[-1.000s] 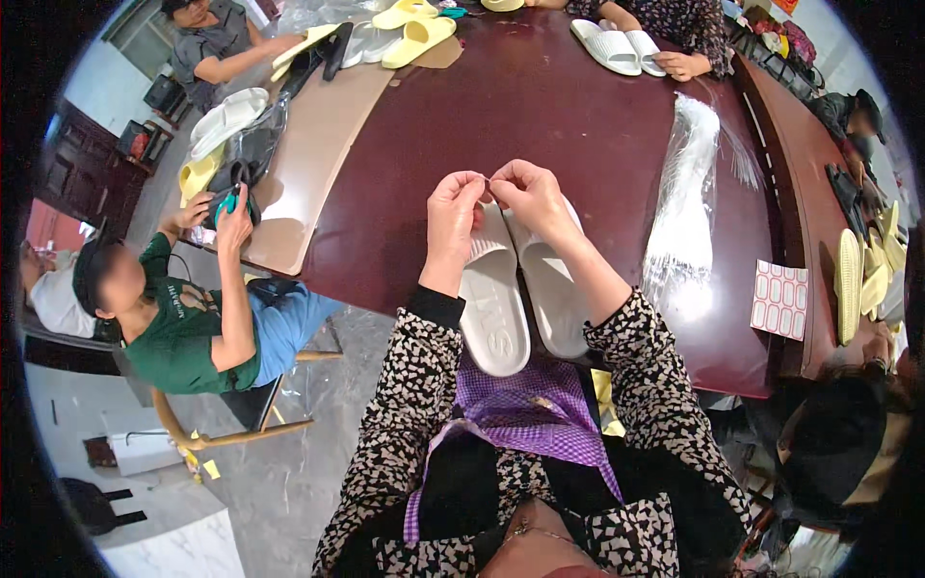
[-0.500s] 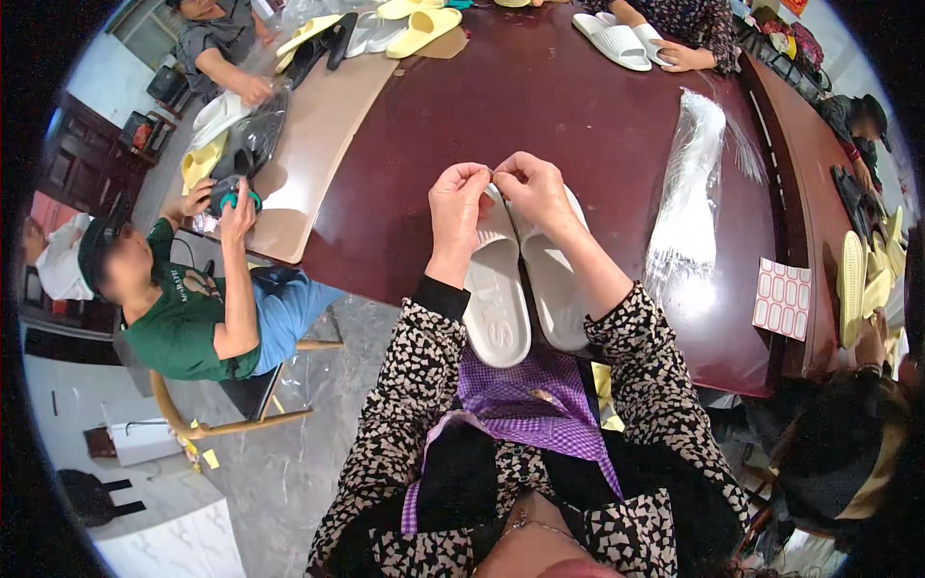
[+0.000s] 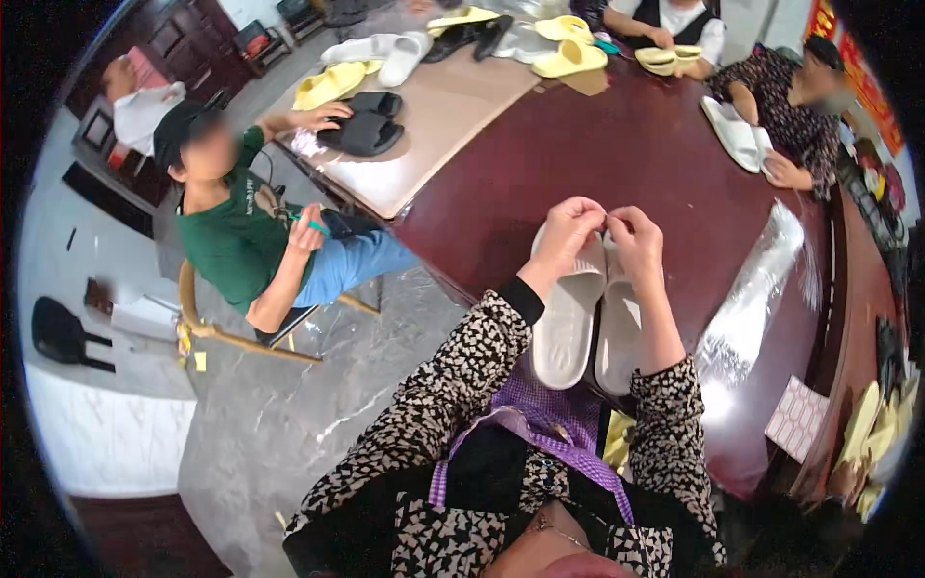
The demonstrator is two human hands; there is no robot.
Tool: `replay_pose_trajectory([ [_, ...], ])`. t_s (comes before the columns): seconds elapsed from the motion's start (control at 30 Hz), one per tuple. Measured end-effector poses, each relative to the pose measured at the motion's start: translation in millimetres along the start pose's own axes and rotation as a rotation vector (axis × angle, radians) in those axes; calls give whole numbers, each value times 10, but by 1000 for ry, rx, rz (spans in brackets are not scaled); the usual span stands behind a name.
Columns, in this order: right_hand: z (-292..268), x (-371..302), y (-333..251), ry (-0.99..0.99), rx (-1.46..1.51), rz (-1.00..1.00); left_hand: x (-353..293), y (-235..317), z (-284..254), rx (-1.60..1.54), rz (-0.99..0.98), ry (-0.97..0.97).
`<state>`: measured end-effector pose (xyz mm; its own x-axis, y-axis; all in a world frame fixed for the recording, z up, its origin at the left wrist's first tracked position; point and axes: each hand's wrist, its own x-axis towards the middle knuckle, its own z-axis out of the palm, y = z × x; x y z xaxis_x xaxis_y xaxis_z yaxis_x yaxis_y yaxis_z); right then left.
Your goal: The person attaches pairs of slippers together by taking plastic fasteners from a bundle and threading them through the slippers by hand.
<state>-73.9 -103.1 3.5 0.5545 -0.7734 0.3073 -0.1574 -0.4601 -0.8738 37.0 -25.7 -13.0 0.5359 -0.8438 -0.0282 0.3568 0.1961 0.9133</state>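
A pair of light beige slippers lies side by side at the table's near edge, toes away from me: the left slipper (image 3: 562,342) and the right slipper (image 3: 618,349). Over their toe ends, my left hand (image 3: 570,236) and my right hand (image 3: 638,249) nearly meet. Both are closed, thumb and fingertips pinched together. Whatever thin thing they pinch is too small to make out. My wrists pass over the slippers' straps and partly cover them.
To the right lie a bundle of clear plastic strands (image 3: 756,289) and a sheet of red-framed labels (image 3: 798,420). At left, a co-worker in green (image 3: 231,226) sits by black slippers (image 3: 364,132). Yellow slippers (image 3: 568,58) and others line the far side, where more people work.
The view has swung left, so the table appears farther right. My hands stay pinched over the slippers. The co-worker's black slippers now rest on the table, and their green-handled tool is lower.
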Motion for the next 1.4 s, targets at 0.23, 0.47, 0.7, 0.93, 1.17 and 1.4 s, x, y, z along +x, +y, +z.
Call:
replay_pose_trajectory([
  [0.23,-15,-74,-46,63,-134,-180,-112,-14,41,8,28,-31],
  [0.47,-22,-44,1,110,-281,-358,-20,-141,22,216,128,-15],
  [0.7,-193,48,52,187,-231,-280,90,-118,22,90,71,1],
  [0.93,-765,-633,-16,98,-261,-189,-112,58,-434,259,276,227],
  [1.17,-555,-1048,-200,-115,-344,157,-348,-354,-945,745,416,209],
  [1.4,-178,-841,-128,-93,-574,183,-443,-282,-894,652,401,171],
])
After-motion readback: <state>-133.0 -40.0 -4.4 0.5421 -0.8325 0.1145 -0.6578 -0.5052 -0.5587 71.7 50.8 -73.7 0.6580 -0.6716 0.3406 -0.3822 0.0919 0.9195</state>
